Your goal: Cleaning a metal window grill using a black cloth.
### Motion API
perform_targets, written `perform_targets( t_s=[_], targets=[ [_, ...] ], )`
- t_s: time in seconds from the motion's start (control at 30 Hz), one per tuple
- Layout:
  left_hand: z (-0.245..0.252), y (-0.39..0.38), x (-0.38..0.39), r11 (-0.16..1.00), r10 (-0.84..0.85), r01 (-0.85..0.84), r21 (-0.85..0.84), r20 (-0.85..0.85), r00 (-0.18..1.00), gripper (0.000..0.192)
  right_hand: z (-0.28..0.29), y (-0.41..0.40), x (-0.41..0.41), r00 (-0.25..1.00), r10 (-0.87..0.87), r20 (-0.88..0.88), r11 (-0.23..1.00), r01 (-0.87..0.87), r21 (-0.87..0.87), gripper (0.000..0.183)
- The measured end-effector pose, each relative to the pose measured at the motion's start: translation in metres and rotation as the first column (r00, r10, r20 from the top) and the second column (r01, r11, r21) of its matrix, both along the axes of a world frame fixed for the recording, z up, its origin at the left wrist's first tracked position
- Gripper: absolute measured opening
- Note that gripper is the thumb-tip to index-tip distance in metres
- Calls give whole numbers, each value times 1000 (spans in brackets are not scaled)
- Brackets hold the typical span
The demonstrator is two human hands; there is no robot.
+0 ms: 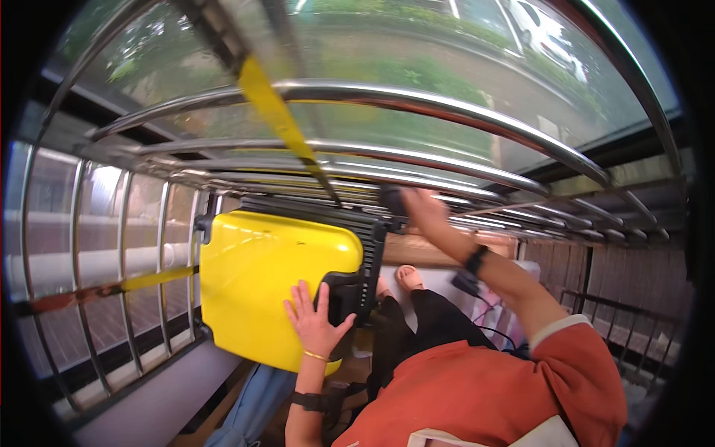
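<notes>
A yellow hard-shell suitcase (262,285) with black ribbed edging stands against the metal bars. My left hand (315,324) lies spread on its yellow side, the fingertips beside a black recessed panel (342,296). Beyond the suitcase's far right corner, my right hand (423,209) is closed around a dark, blurred object (393,200) near the horizontal bars. What that object is cannot be told, nor whether it is joined to the suitcase.
Steel bars (391,95) surround the far and left sides, with yellow strips (273,112) crossing them. Glass lies beyond the upper bars. Blue denim (251,399) is at lower left. A black device with a cable (466,284) lies right of my feet (409,277).
</notes>
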State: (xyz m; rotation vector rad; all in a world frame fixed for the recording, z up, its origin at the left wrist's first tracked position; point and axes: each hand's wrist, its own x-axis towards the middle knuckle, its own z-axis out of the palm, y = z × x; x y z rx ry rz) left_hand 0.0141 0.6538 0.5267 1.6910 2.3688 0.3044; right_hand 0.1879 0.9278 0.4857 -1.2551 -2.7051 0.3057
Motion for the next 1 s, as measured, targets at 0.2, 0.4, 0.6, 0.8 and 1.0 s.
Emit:
perform_targets(
  t_s=[0.2,0.4,0.6,0.8,1.0],
  targets=[
    [1,3,1,1000,22,-22,0,-30,999,89,-11,11,-52,992,128,6,991,-128,48,42],
    [7,-4,-3,1000,31,-31,6,-40,999,88,-6,16,108,950,-152,273,982,116,146,28],
    [8,2,1,1000,0,-1,22,45,999,84,18,35,104,805,-543,-238,515,95,-852,40],
    [6,-18,-1,998,47,-51,34,98,994,80,65,-39,-48,763,100,-638,935,-291,-201,43],
    [8,-14,-1,998,58,-61,17,142,988,76,17,-15,-189,806,591,-45,750,-527,400,46]
  ],
)
